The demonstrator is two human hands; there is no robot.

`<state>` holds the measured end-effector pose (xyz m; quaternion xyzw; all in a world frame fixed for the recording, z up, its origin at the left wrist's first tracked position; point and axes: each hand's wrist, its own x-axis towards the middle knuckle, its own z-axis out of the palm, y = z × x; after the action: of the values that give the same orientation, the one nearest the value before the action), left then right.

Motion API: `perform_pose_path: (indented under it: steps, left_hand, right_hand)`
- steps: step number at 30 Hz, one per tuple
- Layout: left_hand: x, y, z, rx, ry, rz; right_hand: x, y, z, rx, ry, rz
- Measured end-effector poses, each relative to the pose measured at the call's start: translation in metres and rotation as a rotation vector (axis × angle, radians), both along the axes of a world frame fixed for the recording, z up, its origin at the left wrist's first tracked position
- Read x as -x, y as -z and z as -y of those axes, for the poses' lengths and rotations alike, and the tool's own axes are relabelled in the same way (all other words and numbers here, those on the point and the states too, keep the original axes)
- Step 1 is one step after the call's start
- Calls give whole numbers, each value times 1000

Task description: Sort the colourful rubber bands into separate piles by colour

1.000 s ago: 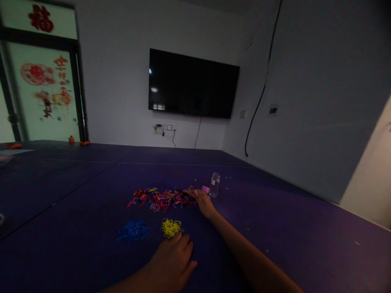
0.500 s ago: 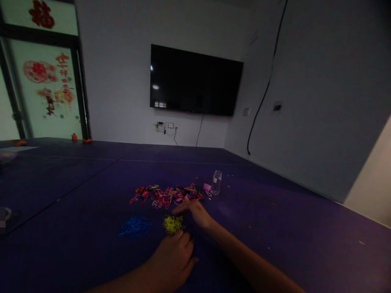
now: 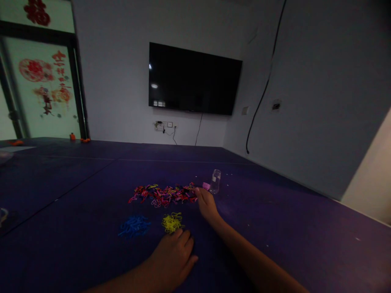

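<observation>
1 right hand (image 3: 208,204) at the multicolored bands (image 3: 165,197)

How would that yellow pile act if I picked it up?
The yellow pile would probably be floppy, since its strands curl and bend. It's likely light, because the strands look thin. Some might drop off, as they lie in a loose heap.
</observation>
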<state>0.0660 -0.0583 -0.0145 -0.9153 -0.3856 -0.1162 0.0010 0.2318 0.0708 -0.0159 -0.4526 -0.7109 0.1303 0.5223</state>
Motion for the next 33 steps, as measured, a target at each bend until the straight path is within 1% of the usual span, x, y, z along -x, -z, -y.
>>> perform_pose_path:
  steps: [3, 6, 10, 14, 17, 21, 26, 33]
  left_hand:
    - [1, 3, -1, -13, 7, 18]
    - [1, 3, -1, -15, 3, 13]
    - [0, -1, 0, 5, -7, -8]
    - [-1, 0, -2, 9, -1, -14]
    - [-1, 1, -3, -3, -3, -26]
    - [-1, 2, -4, 11, -3, -26]
    - [-1, 1, -3, 4, -2, -2]
    - [-1, 2, -2, -18, 7, 1]
  right_hand:
    - [-20, 7, -16, -21, 184, 126]
    - [-32, 13, -28, -41, 270, 239]
    - [-31, 13, -36, 34, 358, 409]
    - [-19, 4, -39, 117, 299, 589]
    - [-11, 1, -40, 153, 283, 643]
    - [-8, 4, -40, 185, 256, 689]
    - [-14, 8, -45, 183, 224, 672]
    - [-19, 17, -54, 61, 170, 556]
